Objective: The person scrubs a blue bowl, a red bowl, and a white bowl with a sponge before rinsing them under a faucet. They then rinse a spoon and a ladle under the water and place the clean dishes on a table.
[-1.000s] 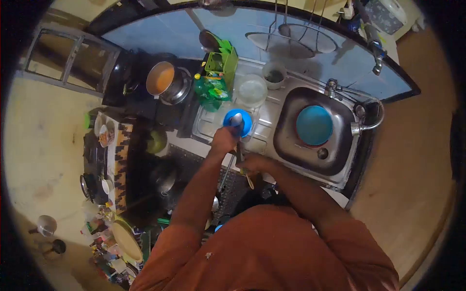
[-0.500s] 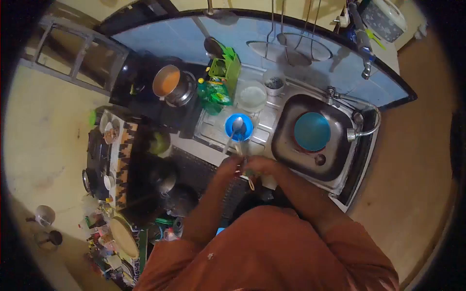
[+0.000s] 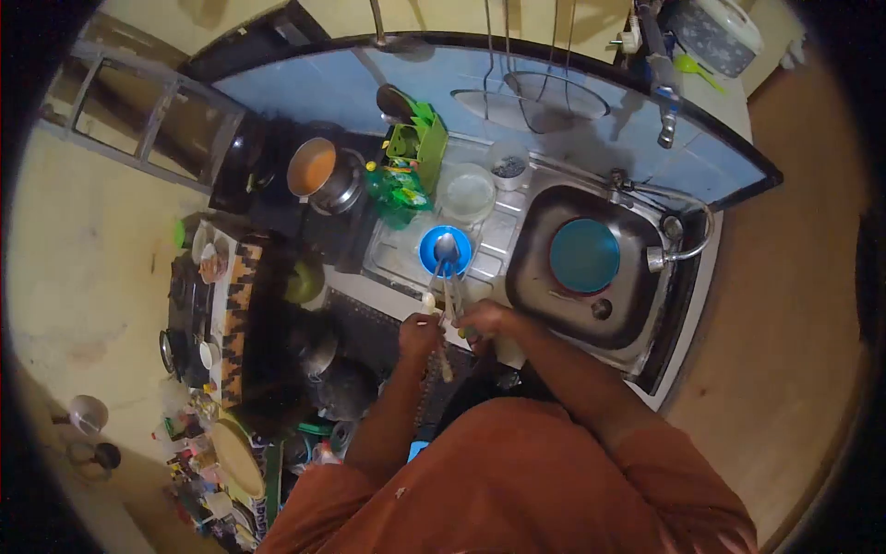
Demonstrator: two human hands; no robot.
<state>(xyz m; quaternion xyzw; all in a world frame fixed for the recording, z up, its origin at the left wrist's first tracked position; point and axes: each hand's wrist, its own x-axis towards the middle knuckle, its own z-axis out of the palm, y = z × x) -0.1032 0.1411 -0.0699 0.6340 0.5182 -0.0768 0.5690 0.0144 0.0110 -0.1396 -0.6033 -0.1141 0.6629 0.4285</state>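
Observation:
A blue bowl [image 3: 431,264] sits on the steel drainboard, with spoons [image 3: 447,247] leaning in it, their handles pointing toward me. My left hand [image 3: 420,337] is closed at the counter's front edge, just below the bowl; a thin utensil and a pale piece show at its fingers, too small to name surely. My right hand [image 3: 482,319] is closed beside it, around something greenish that its fingers mostly hide. A small gap separates the hands.
A steel sink [image 3: 531,305] with a teal basin [image 3: 585,255] is at the right, under a faucet [image 3: 706,231]. Left of the bowl are green bottles [image 3: 397,196], a green caddy [image 3: 430,152] and a pot of orange liquid [image 3: 319,166] on the stove. A white bowl [image 3: 466,192] stands behind.
My hands have moved apart, the left one going left and slightly down. The view has shifted a little, and the utensil and pale piece by my left hand now show.

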